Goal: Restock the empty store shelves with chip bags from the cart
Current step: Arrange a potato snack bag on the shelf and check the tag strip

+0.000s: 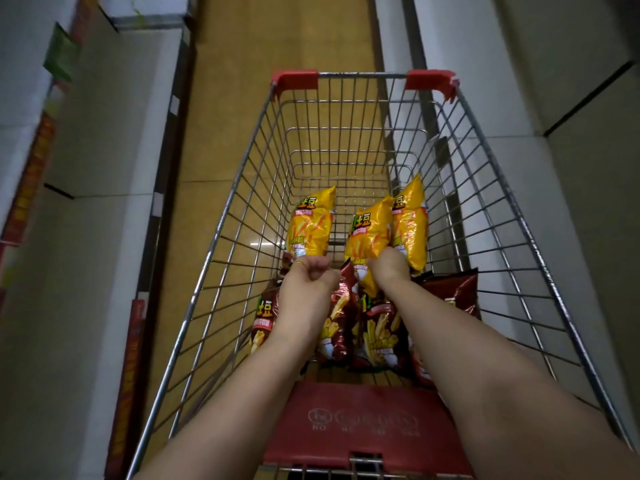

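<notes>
Left hand (310,272) pinches yellow chip bag (310,225) by its end seam; right hand (390,266) fisted on second yellow bag (369,233). Likely light, slick, crushable: grip seams.

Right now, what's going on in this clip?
A person reaches into a wire cart with both hands. The left hand grips one yellow chip bag; the right hand grips a second yellow bag. A third yellow bag stands right beside that one; whether the right hand holds it too is unclear. Several dark red bags lie in the cart's near end.
</notes>
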The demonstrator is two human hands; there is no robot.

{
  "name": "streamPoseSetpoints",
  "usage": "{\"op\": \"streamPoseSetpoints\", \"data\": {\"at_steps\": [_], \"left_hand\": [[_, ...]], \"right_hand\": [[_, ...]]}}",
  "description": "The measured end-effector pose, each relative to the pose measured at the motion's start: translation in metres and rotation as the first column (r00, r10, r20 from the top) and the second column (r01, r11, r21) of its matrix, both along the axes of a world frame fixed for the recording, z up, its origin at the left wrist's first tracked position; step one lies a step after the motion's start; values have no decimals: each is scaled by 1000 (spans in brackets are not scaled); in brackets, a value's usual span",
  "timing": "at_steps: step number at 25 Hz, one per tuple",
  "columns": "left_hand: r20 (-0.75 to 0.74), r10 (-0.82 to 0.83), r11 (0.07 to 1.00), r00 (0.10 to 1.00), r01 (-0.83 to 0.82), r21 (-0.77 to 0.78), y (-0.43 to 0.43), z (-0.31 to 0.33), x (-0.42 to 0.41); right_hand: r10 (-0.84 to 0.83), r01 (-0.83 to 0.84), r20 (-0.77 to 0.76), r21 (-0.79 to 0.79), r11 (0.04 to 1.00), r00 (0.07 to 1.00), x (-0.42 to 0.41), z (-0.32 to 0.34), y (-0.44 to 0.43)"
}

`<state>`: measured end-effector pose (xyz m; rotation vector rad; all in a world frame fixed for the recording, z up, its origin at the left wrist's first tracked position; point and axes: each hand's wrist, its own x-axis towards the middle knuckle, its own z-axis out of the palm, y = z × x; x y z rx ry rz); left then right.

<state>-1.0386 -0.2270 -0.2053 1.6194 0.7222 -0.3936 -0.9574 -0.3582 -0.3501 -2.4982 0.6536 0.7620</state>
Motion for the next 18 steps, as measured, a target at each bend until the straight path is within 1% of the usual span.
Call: {"op": "streamPoseSetpoints", "data": {"at_steps": [2, 4, 6, 8, 9, 10, 12, 13, 15, 17, 18], "left_hand": [[12, -14, 1000, 1000, 14, -10, -2, 4, 2], [36, -26, 999, 999, 27, -24, -6, 14, 4], [75, -36, 998, 997, 40, -51, -13, 30, 7], [157, -51, 993, 986, 67, -101, -23, 58, 12], [217, -52, 987, 975, 83, -138, -28, 76, 14], [270, -38, 979, 962, 90, -184, -33, 92, 16], [332, 26, 960, 943, 69, -271, -43, 125, 18], [331, 68, 946, 941, 45, -321, -47, 141, 17], [312, 169, 899, 935, -16, -438, -54, 172, 11], [310, 285, 834, 907, -76, -546, -52, 200, 0], [326, 322, 812, 889, -83, -577, -48, 213, -4]], "right_hand": [[32, -23, 130, -71, 997, 991, -4, 26, -2], [92, -54, 279, -140, 989, 956, -5, 64, -5], [170, -115, 426, -152, 982, 888, -9, 108, -9], [250, -197, 529, -155, 968, 811, -20, 157, -10], [284, -228, 597, -171, 959, 750, -29, 182, -9], [322, -248, 683, -208, 946, 655, -40, 207, -9], [383, -215, 815, -320, 923, 435, -60, 248, -8], [418, -190, 845, -374, 908, 334, -67, 266, -7], [482, -161, 860, -458, 874, 169, -79, 297, -5], [540, -176, 840, -525, 833, 52, -94, 329, -2], [554, -210, 833, -539, 815, 10, -103, 344, -1]]}}
